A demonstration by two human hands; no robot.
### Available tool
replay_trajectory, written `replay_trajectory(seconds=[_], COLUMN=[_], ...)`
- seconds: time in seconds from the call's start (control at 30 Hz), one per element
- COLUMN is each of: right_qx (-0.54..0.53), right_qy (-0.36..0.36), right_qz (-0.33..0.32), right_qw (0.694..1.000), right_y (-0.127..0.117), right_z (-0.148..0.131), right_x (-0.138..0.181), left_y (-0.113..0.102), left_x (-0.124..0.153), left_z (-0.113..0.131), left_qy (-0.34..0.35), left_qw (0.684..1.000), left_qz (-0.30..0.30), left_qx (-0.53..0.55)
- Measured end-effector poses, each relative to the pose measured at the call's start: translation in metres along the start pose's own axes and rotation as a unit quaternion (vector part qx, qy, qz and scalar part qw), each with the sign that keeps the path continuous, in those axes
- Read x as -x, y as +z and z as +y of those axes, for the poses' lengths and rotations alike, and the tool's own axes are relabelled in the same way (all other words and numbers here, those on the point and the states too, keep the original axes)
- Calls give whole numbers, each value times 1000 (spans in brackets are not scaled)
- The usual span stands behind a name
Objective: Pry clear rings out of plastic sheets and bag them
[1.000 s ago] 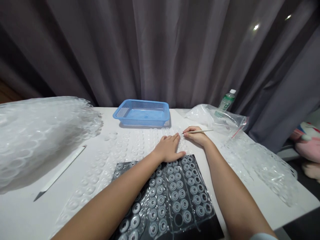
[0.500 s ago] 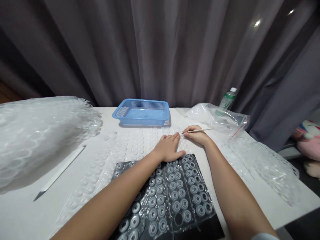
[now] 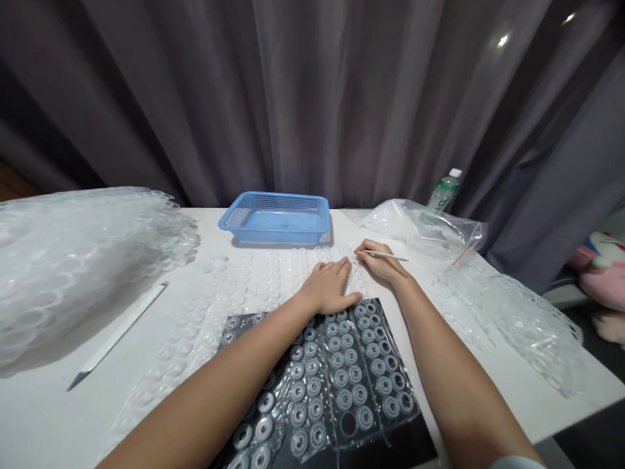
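My left hand (image 3: pixel 328 286) lies with fingers stretched over a clear plastic sheet of round bumps (image 3: pixel 263 281), its thumb pointing right. Close by on the right, my right hand (image 3: pixel 375 258) pinches a thin, pale, pen-like tool (image 3: pixel 393 255) whose tip is near the sheet's far right part. Under my left forearm and wrist is a black board (image 3: pixel 415 440). Rows of clear, ringed round pieces in plastic film (image 3: pixel 349 374) rest on it. One ring near the front lacks a bright centre. My left arm hides part of the board.
A blue basket (image 3: pixel 280 238) stands at the back of the white table (image 3: pixel 43 417). Piled bubbly plastic (image 3: pixel 73 260) fills the left, beside a pale-handled blade tool (image 3: pixel 120 332). On the right lie a clear bag (image 3: pixel 415 225), a bottle (image 3: pixel 445 190) and punched plastic scraps (image 3: pixel 517 326).
The pale tool has tilted, its back end dropping lower, and my right hand has shifted slightly up and left. My left hand stays flat in nearly the same spot.
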State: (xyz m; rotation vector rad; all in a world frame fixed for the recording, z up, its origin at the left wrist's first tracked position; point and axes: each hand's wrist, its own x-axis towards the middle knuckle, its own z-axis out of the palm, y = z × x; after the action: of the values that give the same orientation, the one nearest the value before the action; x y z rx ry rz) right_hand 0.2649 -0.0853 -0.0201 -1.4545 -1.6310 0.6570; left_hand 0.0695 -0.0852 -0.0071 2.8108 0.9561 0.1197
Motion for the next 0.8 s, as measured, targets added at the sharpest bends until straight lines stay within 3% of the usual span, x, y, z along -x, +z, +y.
replay_trajectory(seconds=[0.1,0.2,0.3,0.43,0.8], right_qx=[-50,-56,-103,-210,-216], right_qy=[51,42,36,93,102], right_qz=[80,126,92,24,7], right_qw=[994,990,990,973,971], right_y=[1,1,5,12,11], right_z=[6,13,14,10,11], right_x=[-1,-5,-9,-11,-11], left_y=[-1,-2,-2,0,0], left_x=[1,2,2,2,2], left_z=[1,2,2,1,1], left_qy=[-1,0,0,1,6], left_qw=[1000,1000,1000,1000,1000], left_qz=[0,2,4,3,3], left_qx=[-2,-2,1,5,5])
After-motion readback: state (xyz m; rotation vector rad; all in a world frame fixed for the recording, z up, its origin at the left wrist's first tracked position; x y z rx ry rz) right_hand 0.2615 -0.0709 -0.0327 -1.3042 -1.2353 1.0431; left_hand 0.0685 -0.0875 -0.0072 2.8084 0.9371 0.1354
